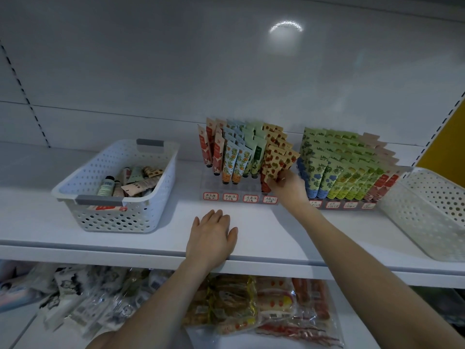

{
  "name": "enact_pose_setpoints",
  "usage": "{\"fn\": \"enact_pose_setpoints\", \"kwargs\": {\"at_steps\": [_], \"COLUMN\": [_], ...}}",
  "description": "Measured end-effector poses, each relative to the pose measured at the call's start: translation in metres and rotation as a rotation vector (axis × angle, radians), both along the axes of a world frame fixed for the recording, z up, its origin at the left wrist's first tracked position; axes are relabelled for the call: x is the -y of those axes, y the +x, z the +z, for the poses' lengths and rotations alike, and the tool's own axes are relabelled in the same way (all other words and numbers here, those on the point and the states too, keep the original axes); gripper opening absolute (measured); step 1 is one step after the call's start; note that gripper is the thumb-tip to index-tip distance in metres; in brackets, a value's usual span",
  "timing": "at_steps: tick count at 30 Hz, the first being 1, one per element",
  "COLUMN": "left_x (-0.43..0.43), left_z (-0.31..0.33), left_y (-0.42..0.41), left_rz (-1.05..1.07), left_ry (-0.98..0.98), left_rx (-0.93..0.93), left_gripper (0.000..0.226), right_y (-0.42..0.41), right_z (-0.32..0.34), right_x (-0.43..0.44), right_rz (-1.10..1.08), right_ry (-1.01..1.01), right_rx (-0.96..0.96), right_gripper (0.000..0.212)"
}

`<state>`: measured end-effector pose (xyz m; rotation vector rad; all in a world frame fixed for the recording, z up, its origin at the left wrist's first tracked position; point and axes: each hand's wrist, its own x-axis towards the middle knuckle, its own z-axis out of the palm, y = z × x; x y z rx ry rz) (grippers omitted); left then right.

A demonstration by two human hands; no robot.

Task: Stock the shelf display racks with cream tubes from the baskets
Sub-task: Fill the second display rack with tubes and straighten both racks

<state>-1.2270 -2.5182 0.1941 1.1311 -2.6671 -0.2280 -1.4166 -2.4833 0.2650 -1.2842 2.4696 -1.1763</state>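
Head view: my right hand point(286, 185) pinches a strawberry-printed beige cream tube point(272, 165) beyond my left hand point(211, 238), lying flat on the white shelf point(271, 233).

Basket point(113, 217) at 9 o'clock: holey white plastic. Shelf point(264, 235) is smooth matt, back panel point(226, 71) glossy, rack point(234, 188) clear plastic, bags point(276, 306) at 6 o'clock crinkly film.

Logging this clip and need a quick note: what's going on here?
A person is stocking display racks on a white shelf. The right hand pinches a strawberry-print tube at the rightmost column of the left rack. The left hand rests flat on the shelf. The left basket holds several loose tubes; the right rack looks nearly full.
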Motion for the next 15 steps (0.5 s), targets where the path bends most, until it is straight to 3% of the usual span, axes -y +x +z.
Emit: {"fn": "enact_pose_setpoints", "kwargs": {"at_steps": [2, 5, 9, 11, 15], "left_x": [-0.001, -0.001, -0.003, -0.005, -0.008], "left_z": [0.000, 0.002, 0.013, 0.027, 0.068], "left_y": [0.001, 0.001, 0.000, 0.004, 0.033], "left_rz": [-0.004, -0.005, -0.024, -0.061, -0.099], "left_ry": [-0.010, 0.005, 0.050, 0.006, -0.054], "left_rx": [-0.002, 0.011, 0.118, 0.136, -0.120], "left_gripper": [0.038, 0.039, 0.042, 0.039, 0.036], "right_y": [0.002, 0.002, 0.002, 0.005, 0.030], "right_z": [0.001, -0.003, -0.006, 0.005, 0.044], "right_x": [-0.004, -0.012, -0.023, -0.025, -0.017], "right_rz": [0.004, -0.020, 0.013, 0.048, 0.130], "right_ry": [-0.015, 0.007, 0.150, 0.119, 0.003], "right_rx": [0.009, -0.026, -0.153, -0.198, -0.224], "right_gripper": [0.015, 0.026, 0.026, 0.023, 0.022]}}
